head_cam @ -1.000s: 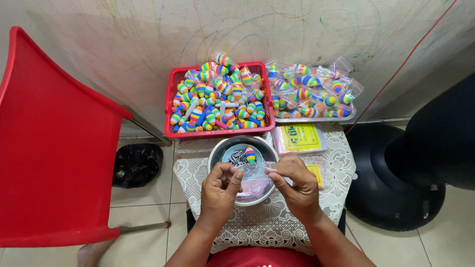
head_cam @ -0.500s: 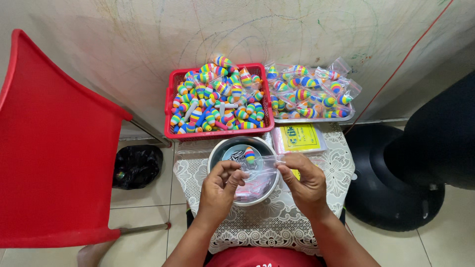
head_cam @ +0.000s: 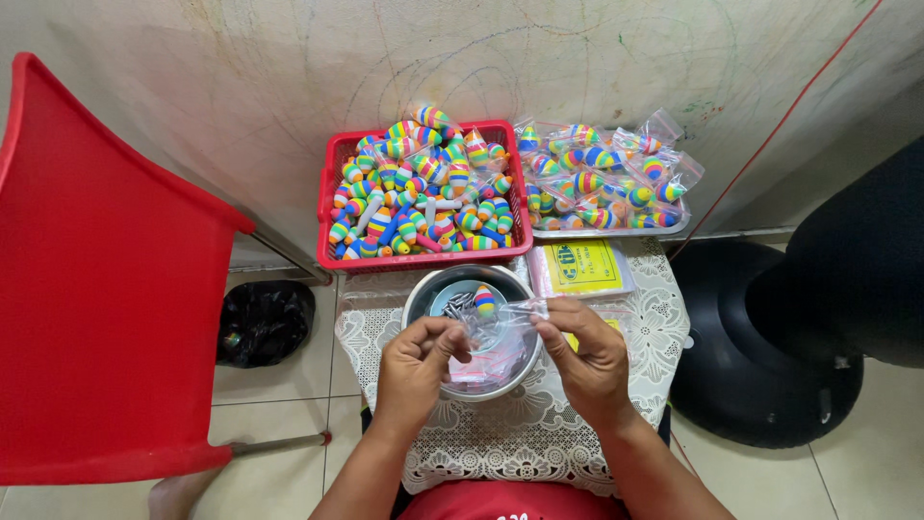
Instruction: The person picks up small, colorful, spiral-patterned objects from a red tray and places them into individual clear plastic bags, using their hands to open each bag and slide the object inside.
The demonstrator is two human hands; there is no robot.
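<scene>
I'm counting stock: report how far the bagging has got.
Done: a tray piled with bagged rainbow-striped floats. In hand: left hand and right hand hold a small clear plastic bag over the metal bowl. Left: a red basket heaped with loose striped floats.

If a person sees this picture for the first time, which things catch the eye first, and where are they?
First, the red basket heaped with rainbow-striped toys against the wall, with bagged ones on the tray to its right. Next, the big red chair at the left. In the middle, the left hand and right hand hold a small clear bag over a metal bowl.
</scene>
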